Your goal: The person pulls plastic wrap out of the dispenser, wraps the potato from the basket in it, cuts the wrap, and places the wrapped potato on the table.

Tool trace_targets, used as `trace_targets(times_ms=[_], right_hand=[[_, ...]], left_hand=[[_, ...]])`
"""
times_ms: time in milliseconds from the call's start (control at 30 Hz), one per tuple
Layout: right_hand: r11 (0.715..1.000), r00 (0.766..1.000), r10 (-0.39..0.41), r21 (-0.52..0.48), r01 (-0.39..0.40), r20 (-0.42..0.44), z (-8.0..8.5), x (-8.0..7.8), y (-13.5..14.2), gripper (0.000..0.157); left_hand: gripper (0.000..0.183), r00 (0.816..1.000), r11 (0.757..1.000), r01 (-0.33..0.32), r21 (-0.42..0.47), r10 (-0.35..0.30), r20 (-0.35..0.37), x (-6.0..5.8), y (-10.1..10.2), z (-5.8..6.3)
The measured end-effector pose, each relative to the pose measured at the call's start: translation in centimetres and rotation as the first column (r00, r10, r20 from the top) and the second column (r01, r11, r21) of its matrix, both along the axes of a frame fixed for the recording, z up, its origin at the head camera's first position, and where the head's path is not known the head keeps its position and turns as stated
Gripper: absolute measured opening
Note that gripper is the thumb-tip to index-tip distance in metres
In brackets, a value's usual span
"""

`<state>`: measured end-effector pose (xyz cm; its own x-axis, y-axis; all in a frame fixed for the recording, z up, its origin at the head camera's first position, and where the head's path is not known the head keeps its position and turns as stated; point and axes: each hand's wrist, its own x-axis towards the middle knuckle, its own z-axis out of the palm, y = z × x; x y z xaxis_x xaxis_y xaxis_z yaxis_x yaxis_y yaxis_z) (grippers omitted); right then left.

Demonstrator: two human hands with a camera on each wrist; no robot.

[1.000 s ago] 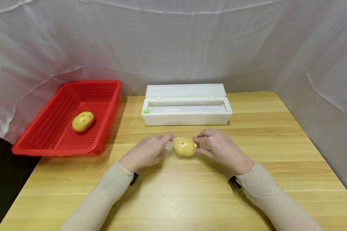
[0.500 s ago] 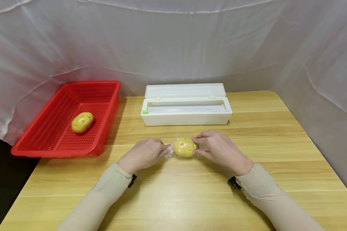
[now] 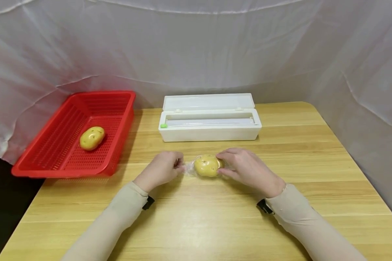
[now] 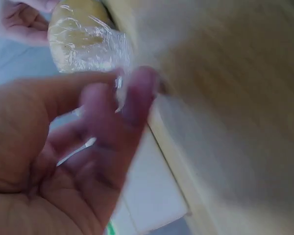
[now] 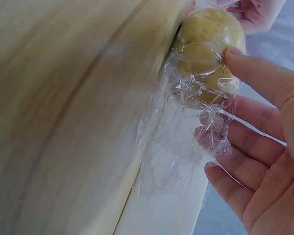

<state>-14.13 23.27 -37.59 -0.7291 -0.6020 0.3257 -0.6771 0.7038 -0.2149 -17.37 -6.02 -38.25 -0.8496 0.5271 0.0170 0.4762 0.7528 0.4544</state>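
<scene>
Pinching the wrapped potato (image 3: 206, 166) by its right end, your right grip (image 3: 248, 168) faces your left grip (image 3: 161, 169), which curls by the film (image 3: 190, 168); I cannot tell if it pinches. The potato's long axis runs left-right between both, roughly parallel to the box (image 3: 210, 135) behind.

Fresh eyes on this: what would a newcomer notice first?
Likely the red basket, vivid at the left of the table, with a lone potato inside. Then the film-wrapped potato near the middle, between the left hand and the right hand. Behind it, a white box stands with its lid open.
</scene>
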Motion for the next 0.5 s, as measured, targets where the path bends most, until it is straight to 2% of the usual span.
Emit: trace_targets(times_ms=[100, 200, 400, 500], right_hand=[[1.0, 1.0, -0.004, -0.006, 0.005, 0.024, 0.1, 0.1, 0.0, 0.038], [1.0, 0.999, -0.006, -0.011, 0.006, 0.036, 0.1, 0.2, 0.0, 0.038], [1.0, 0.999, -0.01, -0.013, 0.011, 0.051, 0.1, 0.3, 0.0, 0.038], [1.0, 0.999, -0.008, -0.01, 0.009, 0.042, 0.1, 0.2, 0.0, 0.038]], left_hand=[[0.027, 0.999, 0.993, -0.014, 0.114, 0.018, -0.038, 0.0, 0.1, 0.3], [0.025, 0.996, 0.982, -0.026, 0.189, 0.04, -0.074, 0.2, 0.5, 0.7], [0.019, 0.995, 0.94, -0.063, 0.336, 0.084, -0.05, 0.5, 1.8, 1.7], [0.019, 0.995, 0.93, -0.055, 0.363, 0.083, -0.062, 0.6, 2.6, 2.0]])
